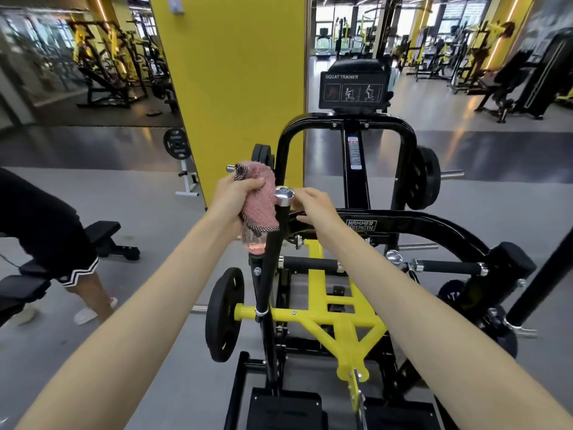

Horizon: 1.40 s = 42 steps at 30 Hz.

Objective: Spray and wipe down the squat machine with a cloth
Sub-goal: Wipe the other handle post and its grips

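Grey gym floor (155, 218) spreads under the black and yellow squat machine (338, 324), which stands directly in front of me. Nearest to me, at the bottom, are its black foot plates (285, 405). A little further, a black weight plate (224, 315) sits on the left end of the yellow frame. Beside it a black upright bar (271, 268) rises to a chrome cap (283, 195).

At the top of this bar are both my hands. My left hand (238, 193) has its fingers curled around a pink cloth (259, 203). The cloth is wrapped over a clear bottle (253, 243), whose lower part shows under it with pinkish liquid inside. The cloth lies against the bar, just beside the cap. My right hand (313, 203) holds nothing; its fingers are loosely stretched towards the cap, above the black frame. I cannot tell if the fingertips touch it.

Behind my hands the frame carries a label (361, 225) reading HAMMER STRENGTH. Higher up is a sign (355, 90) reading SQUAT TRAINER. To the left a person (46, 231) in black shorts stands near a bench (108, 237). Further back there is a yellow pillar (242, 72).
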### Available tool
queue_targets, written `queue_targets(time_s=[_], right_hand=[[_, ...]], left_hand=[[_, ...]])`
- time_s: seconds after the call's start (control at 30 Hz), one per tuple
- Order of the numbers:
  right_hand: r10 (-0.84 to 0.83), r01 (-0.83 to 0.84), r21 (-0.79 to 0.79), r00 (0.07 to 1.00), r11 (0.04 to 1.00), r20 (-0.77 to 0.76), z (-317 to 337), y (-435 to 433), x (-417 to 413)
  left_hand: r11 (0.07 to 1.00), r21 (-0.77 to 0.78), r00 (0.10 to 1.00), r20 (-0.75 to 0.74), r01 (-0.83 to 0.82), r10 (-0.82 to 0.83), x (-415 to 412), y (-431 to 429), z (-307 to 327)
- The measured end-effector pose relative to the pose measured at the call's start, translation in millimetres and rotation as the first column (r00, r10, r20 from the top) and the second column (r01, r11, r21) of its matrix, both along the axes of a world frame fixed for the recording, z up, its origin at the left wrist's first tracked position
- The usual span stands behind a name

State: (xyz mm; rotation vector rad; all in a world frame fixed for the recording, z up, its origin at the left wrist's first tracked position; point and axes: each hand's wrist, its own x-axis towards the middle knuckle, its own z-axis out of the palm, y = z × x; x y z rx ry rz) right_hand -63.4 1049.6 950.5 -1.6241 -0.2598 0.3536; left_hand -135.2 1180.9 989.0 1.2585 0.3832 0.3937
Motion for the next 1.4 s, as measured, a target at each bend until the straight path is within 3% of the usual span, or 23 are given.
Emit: queue_targets(time_s=[0.13,0.33,0.53,1.0,1.23,1.4], right_hand=[[0.009,-0.013,0.059,0.998,0.998,0.070,16.9,3.3,-6.2],[0.057,-0.019,-0.129,0.954,0.992,0.294,18.3,28.9,-17.2],[0.037,-0.010,-0.083,0.944,0.997,0.329,16.3,28.2,-24.2],[-0.060,0.029,0.090,0.934,0.995,0.353,-0.3,32.0,-19.6],[-0.089,0.060,0.095,0.938,0.994,0.336,-5.2,36.7,-14.0],[-0.098,0.085,0.052,0.916,0.995,0.389,-7.7,37.8,-11.3]], left_hand=[[0.985,0.139,0.994,0.011,-0.105,0.104,3.5,-16.3,-7.9],[0.873,0.428,0.972,0.086,-0.235,0.220,-2.4,-26.3,-56.6],[0.736,0.652,0.964,-0.032,-0.179,0.263,-4.7,-15.5,-101.5],[0.775,0.631,0.932,-0.298,0.028,0.209,-12.6,10.2,-212.9],[0.739,0.651,0.884,-0.434,0.173,0.175,-21.2,18.9,-250.7],[0.621,0.698,0.811,-0.561,0.356,0.165,-16.2,30.0,-283.5]])
